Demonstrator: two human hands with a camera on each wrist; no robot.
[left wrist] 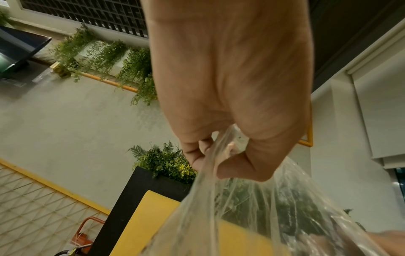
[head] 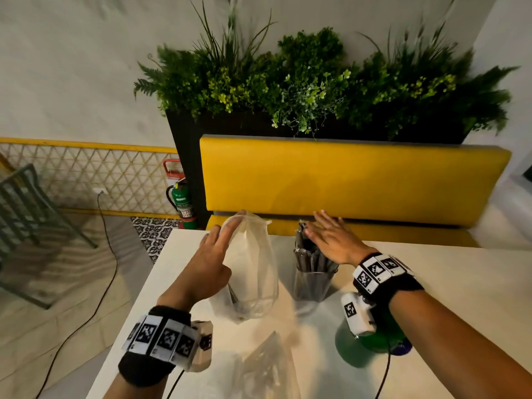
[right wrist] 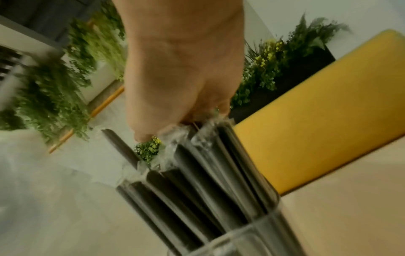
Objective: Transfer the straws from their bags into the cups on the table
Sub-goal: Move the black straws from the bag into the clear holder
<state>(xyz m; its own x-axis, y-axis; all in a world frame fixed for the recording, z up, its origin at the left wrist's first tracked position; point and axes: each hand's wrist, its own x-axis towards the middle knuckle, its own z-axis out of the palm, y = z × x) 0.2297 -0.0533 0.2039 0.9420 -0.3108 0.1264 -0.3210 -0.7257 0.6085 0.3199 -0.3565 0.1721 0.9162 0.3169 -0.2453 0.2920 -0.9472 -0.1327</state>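
My left hand (head: 227,240) pinches the top of a clear plastic bag (head: 253,272) and holds it upright on the white table (head: 449,286). The left wrist view shows the fingers (left wrist: 197,154) curled round the bunched bag (left wrist: 263,207). A few dark straws (head: 233,298) lie at the bag's bottom. To its right a clear glass cup (head: 312,286) holds a bundle of dark wrapped straws (head: 309,254). My right hand (head: 316,228) lies flat, fingers straight, on the straw tops. In the right wrist view the fingertips (right wrist: 149,133) touch the straws (right wrist: 197,181) in the cup (right wrist: 252,239).
Another clear bag with straws (head: 264,367) lies flat near the table's front edge. A green cup (head: 357,347) stands under my right wrist. A yellow bench (head: 345,180) and a planter (head: 316,90) sit behind the table. A grey chair (head: 26,226) stands far left.
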